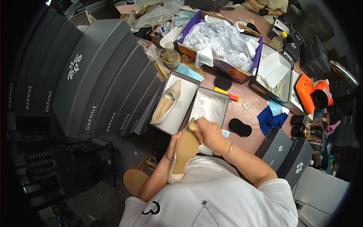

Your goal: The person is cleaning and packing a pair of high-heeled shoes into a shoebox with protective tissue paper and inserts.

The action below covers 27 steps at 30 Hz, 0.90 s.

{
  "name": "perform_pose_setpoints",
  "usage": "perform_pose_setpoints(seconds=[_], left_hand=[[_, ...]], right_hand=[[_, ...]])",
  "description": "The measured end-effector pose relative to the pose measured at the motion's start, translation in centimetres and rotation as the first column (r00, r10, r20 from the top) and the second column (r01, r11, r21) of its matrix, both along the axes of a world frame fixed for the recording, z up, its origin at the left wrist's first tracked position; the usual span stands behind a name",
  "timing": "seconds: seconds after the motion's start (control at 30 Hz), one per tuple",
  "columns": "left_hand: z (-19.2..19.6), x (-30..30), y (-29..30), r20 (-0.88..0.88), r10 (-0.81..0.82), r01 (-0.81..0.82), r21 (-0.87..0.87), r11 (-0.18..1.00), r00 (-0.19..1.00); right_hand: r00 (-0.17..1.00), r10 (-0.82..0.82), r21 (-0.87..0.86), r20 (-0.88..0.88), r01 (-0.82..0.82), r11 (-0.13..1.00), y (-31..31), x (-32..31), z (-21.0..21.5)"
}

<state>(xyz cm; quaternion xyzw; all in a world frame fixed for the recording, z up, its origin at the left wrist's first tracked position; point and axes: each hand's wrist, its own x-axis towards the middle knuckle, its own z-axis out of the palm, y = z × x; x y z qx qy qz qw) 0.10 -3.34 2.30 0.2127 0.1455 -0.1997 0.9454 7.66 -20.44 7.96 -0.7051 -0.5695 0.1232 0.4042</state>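
My left hand (172,148) grips a beige flat shoe (186,151) along its side, with the tan sole turned up and the heel toward my chest. At the toe end, the fingers of my right hand (211,135) are closed on a small pale-yellow piece (193,127), pressed to the shoe; its kind is not clear. The matching beige shoe (166,103) lies in an open grey shoe box (188,84) just beyond. Next to it, the other half of the box (225,99) holds white tissue paper (206,107).
Tall stacks of grey shoe boxes (94,72) stand at left. On the pink table (247,115) are a black oval sponge (240,127), a yellow-and-red cutter (227,94) and a blue cloth (273,118). Beyond are a purple carton (242,77) and an orange heat gun (305,94). A co-worker's hands (259,8) show far off.
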Motion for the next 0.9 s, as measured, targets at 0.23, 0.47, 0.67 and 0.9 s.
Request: perform_pose_setpoints(seconds=[0.23, 0.47, 0.67, 0.9], left_hand=[[1.6, -0.3, -0.2, -0.029, 0.105, -0.101, 0.108, 0.989, 0.994], [1.6, -0.6, -0.9, -0.174, 0.205, -0.186, 0.118, 0.975, 0.963], [2.2, 0.4, -1.6, -0.224, 0.322, -0.247, 0.308, 0.919, 0.92], [3.6, 0.6, -1.2, -0.062, 0.284, -0.221, 0.481, 0.848, 0.957]], right_hand=[[0.971, -0.224, 0.018, -0.085, 0.226, 0.974, 1.7, 2.6, -1.2], [0.987, -0.148, 0.028, -0.065, 0.15, 0.988, 1.7, 1.7, 1.0], [0.979, -0.158, 0.026, -0.129, 0.163, 0.986, 3.5, 0.8, 1.6], [0.986, -0.155, 0.201, -0.064, 0.165, 0.966, 5.1, 0.2, 1.2]])
